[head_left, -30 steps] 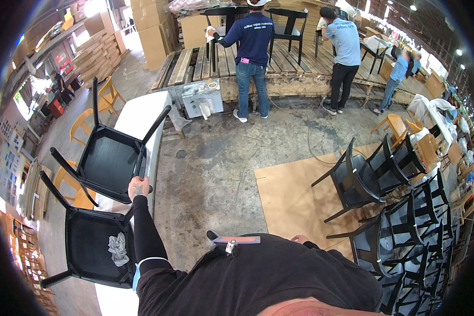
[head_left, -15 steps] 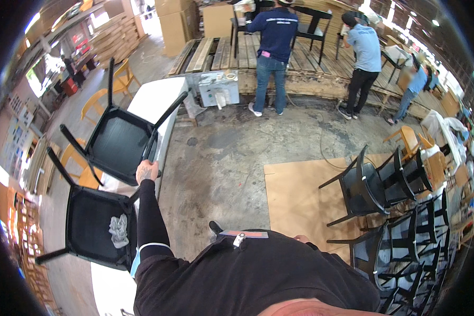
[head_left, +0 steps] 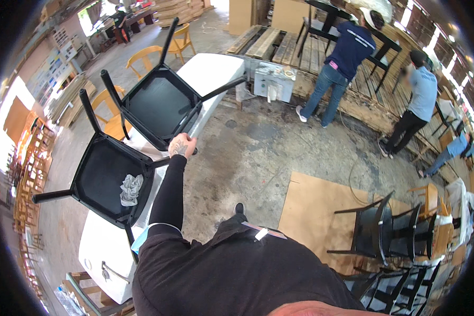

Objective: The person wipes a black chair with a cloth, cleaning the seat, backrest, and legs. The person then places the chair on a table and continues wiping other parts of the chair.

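Note:
With its fingers wrapped round the near right corner of an upturned black chair (head_left: 160, 102), my left hand (head_left: 183, 146) is closed. The chair rests with its legs pointing up on a long white-topped bench (head_left: 214, 70) at my left. Beside it, nearer to me, lies a second upturned black chair (head_left: 102, 171). A crumpled grey-white cloth or plastic wad (head_left: 131, 190) sits on that second chair's underside, close to my forearm. My right hand is out of sight, hidden below or behind my body.
Several black chairs (head_left: 371, 226) crowd the right side by a cardboard sheet (head_left: 310, 205) on the concrete floor. Pale wooden chairs (head_left: 142, 58) stand beyond the bench. People (head_left: 339, 58) work at a slatted wooden platform (head_left: 295, 50). A metal tool (head_left: 110, 271) lies on the bench.
My view has turned left, so the scene sits further right. My left hand keeps its hold on the far chair. My right hand, partly visible before, has left the view.

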`<control>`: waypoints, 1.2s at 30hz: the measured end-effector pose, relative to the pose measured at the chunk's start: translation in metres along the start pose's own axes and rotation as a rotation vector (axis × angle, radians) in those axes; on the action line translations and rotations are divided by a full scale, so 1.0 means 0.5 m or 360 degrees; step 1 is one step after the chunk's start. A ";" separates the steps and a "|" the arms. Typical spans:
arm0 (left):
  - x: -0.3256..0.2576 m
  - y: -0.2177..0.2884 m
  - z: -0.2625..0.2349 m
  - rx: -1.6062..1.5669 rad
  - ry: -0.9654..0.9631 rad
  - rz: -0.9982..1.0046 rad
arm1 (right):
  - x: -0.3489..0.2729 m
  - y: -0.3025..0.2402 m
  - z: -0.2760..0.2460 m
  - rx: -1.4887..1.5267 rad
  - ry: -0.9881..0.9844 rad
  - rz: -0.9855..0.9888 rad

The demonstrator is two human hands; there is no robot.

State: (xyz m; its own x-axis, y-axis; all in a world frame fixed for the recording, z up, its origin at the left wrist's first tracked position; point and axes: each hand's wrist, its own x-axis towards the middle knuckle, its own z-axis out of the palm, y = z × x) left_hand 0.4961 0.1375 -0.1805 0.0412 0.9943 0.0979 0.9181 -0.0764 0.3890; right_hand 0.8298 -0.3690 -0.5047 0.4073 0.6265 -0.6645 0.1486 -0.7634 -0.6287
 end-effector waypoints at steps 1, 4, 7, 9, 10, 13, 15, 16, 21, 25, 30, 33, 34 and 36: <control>0.001 -0.001 0.003 0.0008 -0.0023 -0.0012 | 0.021 -0.018 0.002 -0.0059 -0.0060 -0.0069; 0.004 -0.009 0.017 -0.0068 0.0044 0.0076 | 0.088 -0.085 -0.001 -0.0224 -0.0221 -0.0212; 0.008 -0.017 0.030 -0.0095 0.0019 0.0114 | 0.168 -0.158 -0.027 -0.0283 -0.0280 -0.0153; 0.013 -0.020 0.030 -0.0014 -0.0081 0.0200 | 0.231 -0.209 -0.058 -0.0311 -0.0281 -0.0122; 0.016 -0.018 0.030 0.0100 -0.0083 0.0221 | 0.263 -0.235 -0.075 -0.0316 -0.0270 -0.0100; 0.023 -0.012 0.015 0.0151 -0.0304 0.0206 | 0.347 -0.318 -0.145 -0.0285 -0.0209 -0.0002; 0.034 -0.005 -0.001 0.0145 -0.0452 0.0168 | 0.385 -0.383 -0.198 -0.0195 -0.0144 0.0111; 0.046 -0.005 -0.011 0.0137 -0.0474 0.0156 | 0.404 -0.422 -0.230 -0.0132 -0.0100 0.0177; 0.139 -0.008 -0.050 -0.0251 -0.0562 -0.0181 | 0.465 -0.604 -0.357 -0.0011 0.0204 0.0296; 0.203 -0.032 -0.078 -0.0395 -0.0158 -0.0323 | 0.540 -0.708 -0.376 0.0161 -0.0011 0.0272; 0.291 -0.099 -0.137 -0.0609 0.0513 -0.0614 | 0.714 -0.839 -0.368 0.0324 -0.0143 0.0360; 0.351 -0.126 -0.193 -0.1007 0.0944 -0.0818 | 0.832 -0.983 -0.344 0.0364 -0.0217 0.0056; 0.362 -0.130 -0.213 -0.1012 0.1089 -0.0822 | 0.865 -1.047 -0.335 0.0361 -0.0450 -0.0056; 0.387 -0.134 -0.254 -0.0921 0.1364 -0.0871 | 0.904 -1.173 -0.303 0.0407 -0.0471 -0.0119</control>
State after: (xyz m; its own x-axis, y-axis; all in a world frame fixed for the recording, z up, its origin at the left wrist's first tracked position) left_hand 0.3924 0.3259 -0.0714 -0.7861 0.5470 0.2878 0.4053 0.1047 0.9082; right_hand 1.0631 0.3381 -0.3750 0.1209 0.7256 -0.6774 -0.0765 -0.6736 -0.7351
